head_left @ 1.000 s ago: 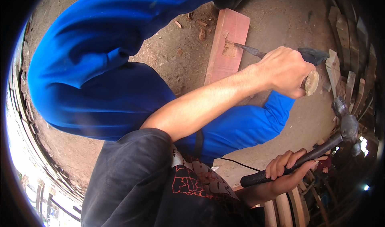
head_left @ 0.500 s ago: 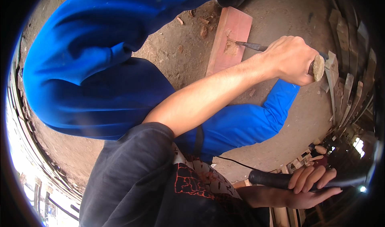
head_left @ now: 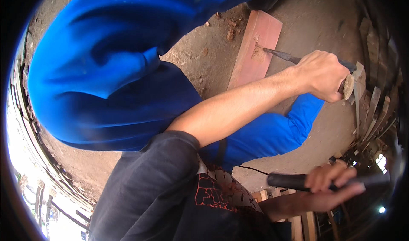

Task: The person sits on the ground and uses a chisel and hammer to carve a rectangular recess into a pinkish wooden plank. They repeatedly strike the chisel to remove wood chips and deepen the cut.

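My left hand (head_left: pixel 321 72) is closed around a chisel (head_left: pixel 281 55). Its metal tip rests in a chipped notch near the end of a reddish wooden plank (head_left: pixel 249 62), and its worn wooden butt sticks out past my fist. The plank lies on a dirt floor (head_left: pixel 213 45) beside my blue trouser legs (head_left: pixel 110 70). Low on the right, my right hand (head_left: pixel 332 190) is blurred and grips the black handle of a hammer (head_left: pixel 294 180), held roughly level. The hammer head is lost in the dark rim.
Wood chips are scattered on the dirt near the plank's far end. Weathered wooden slats (head_left: pixel 375 100) are stacked along the right edge, and more pale boards (head_left: pixel 306 224) lie below my right hand. A thin black cord (head_left: pixel 255 170) crosses the ground.
The hammer has swung down and away from the chisel's butt, from raised at the right to low and level. My left hand with the chisel stays on the plank.
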The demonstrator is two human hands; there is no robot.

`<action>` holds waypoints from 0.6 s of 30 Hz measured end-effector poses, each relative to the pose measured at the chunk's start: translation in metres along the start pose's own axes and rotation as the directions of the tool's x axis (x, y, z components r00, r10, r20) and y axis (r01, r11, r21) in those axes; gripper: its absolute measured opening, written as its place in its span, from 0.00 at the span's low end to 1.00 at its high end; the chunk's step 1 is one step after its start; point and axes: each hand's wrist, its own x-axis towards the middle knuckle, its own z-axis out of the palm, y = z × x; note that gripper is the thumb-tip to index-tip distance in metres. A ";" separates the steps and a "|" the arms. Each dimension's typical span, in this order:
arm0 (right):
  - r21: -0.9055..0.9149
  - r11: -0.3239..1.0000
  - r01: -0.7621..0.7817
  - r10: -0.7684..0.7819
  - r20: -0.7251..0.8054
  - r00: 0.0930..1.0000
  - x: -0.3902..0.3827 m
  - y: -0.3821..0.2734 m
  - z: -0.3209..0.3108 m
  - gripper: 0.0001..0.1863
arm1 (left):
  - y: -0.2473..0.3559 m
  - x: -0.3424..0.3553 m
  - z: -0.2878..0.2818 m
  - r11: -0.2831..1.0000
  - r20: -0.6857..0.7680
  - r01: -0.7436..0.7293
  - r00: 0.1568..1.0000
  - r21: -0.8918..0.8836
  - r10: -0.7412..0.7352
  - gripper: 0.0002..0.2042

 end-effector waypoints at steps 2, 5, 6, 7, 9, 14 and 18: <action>-0.133 0.940 -0.314 0.316 -0.011 0.949 0.006 0.019 -0.003 0.30 | -0.003 -0.001 -0.008 1.000 -0.011 0.008 1.000 0.008 -0.008 0.10; -0.100 0.946 -0.307 0.311 0.030 0.950 0.002 -0.010 -0.029 0.30 | 0.000 0.001 -0.001 1.000 0.043 0.002 0.999 0.024 -0.003 0.11; -0.075 0.983 -0.170 0.177 0.108 0.978 0.003 -0.013 -0.030 0.29 | 0.001 -0.002 0.004 1.000 0.071 0.009 0.997 0.025 -0.011 0.11; 0.023 0.995 -0.102 0.087 0.358 0.930 0.011 -0.025 -0.046 0.28 | 0.004 -0.003 0.006 1.000 0.070 0.012 0.997 0.026 -0.013 0.11; 0.105 0.984 0.143 -0.175 0.457 0.872 0.021 -0.028 -0.044 0.28 | 0.002 -0.004 0.000 0.997 0.052 0.016 0.998 0.073 -0.020 0.11; -0.178 0.926 -0.333 0.349 0.064 0.935 0.007 0.004 -0.021 0.28 | -0.004 0.001 0.003 0.999 0.013 0.021 1.000 0.032 -0.021 0.10; -0.071 0.994 -0.084 0.094 0.153 0.984 0.011 -0.018 -0.038 0.28 | -0.002 0.006 0.003 0.997 0.076 0.030 0.997 0.066 -0.035 0.10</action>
